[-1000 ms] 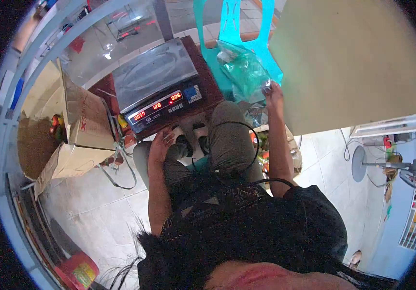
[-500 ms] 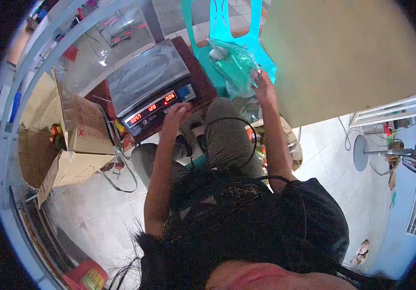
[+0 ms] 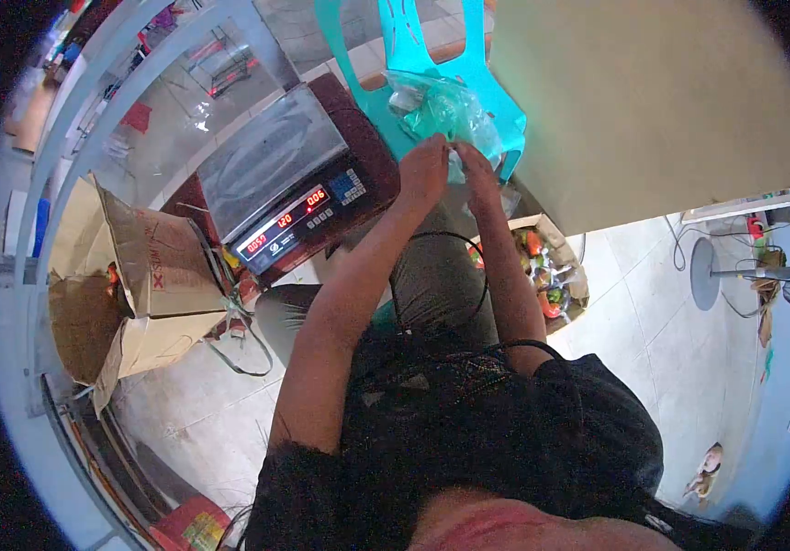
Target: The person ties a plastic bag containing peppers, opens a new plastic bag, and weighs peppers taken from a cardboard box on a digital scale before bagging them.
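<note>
The left hand point(image 3: 426, 171) and the right hand point(image 3: 479, 173) met at the near side of a clear plastic bag point(image 3: 441, 106), which lay crumpled on the seat of a teal plastic chair point(image 3: 510, 112) at the far middle of the scene. The right hand's thumb and fingers were drawn together in a pinch on the bag's near edge, with a bit of plastic showing between the two hands. The left hand's fingers were bent inward, nearly touching those of the right; its back hid the fingertips, so whether it gripped the plastic could not be told. Left of the chair, a digital scale point(image 3: 271, 161) stood on a dark red stand point(image 3: 369, 138), its red digits lit, with 1.20 in the middle and 0.06 at the right. Farther left was an open cardboard box point(image 3: 174, 248) with red print on its side. To the right of the right forearm, a cardboard carton point(image 3: 567, 260) held brightly coloured, plastic-wrapped items point(image 3: 553, 301). A large beige board point(image 3: 661, 110) filled the far right, and a fan point(image 3: 751, 274) showed nearer along the right side.
</note>
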Available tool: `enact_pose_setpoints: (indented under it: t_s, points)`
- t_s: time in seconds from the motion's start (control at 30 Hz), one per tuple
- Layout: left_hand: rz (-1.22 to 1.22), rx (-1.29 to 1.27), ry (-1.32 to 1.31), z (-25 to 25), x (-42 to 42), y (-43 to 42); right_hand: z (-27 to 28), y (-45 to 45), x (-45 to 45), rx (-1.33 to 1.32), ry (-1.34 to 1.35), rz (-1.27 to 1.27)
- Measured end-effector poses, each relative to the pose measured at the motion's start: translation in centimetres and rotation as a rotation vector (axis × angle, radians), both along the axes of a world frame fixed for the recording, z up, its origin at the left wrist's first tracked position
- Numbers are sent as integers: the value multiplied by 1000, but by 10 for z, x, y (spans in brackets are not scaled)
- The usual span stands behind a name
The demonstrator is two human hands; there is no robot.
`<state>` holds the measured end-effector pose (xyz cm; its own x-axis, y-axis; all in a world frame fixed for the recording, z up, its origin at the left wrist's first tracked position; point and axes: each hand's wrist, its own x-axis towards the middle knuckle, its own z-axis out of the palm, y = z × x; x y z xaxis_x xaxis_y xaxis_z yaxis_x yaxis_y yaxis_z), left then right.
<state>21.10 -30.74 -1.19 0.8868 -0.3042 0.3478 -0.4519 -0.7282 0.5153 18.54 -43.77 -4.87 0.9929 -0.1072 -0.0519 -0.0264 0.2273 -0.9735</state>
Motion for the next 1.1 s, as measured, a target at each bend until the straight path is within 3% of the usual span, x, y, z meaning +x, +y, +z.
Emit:
enact_pose_setpoints:
  t_s: [0.03, 0.1, 0.2, 0.3, 0.47, 0.5, 0.57, 0.63, 0.73, 0.87, 1.0, 1.1]
  points:
    - [26, 34, -57, -3, 8, 1, 0, 4, 1, 27, -36, -43]
    - [43, -168, 62, -2, 25, 5, 0, 10, 2, 76, -108, -128]
    - [-23, -304, 52, 2, 42, 8, -40, 20, 2, 196, -99, -192]
    - [-134, -445, 180, 14, 56, 8, -58, 13, 20, -287, 95, 34]
    - [-203, -778, 382, 61, 59, 7, -147, -11, 87, -906, -130, 23]
    - [-222, -796, 368, 67, 64, 10, -143, -12, 93, -855, -63, 4]
    - [-251, -897, 361, 78, 71, 19, -138, -9, 104, -1022, -17, 103]
    - [-271, -1058, 372, 101, 67, 32, -145, -5, 112, -1141, -92, 92]
    - [-140, -1053, 351, 135, 49, 63, -153, 1, 120, -1281, -234, 28]
    - [-298, -1225, 278, 120, 41, 125, -163, 3, 128, -1396, -447, -88]
    - [-362, -1655, 548, 121, 8, 177, -153, 0, 112, -1441, -579, -194]
    - [-379, -1722, 582, 119, -13, 207, -99, 6, 65, -1484, -374, -76]
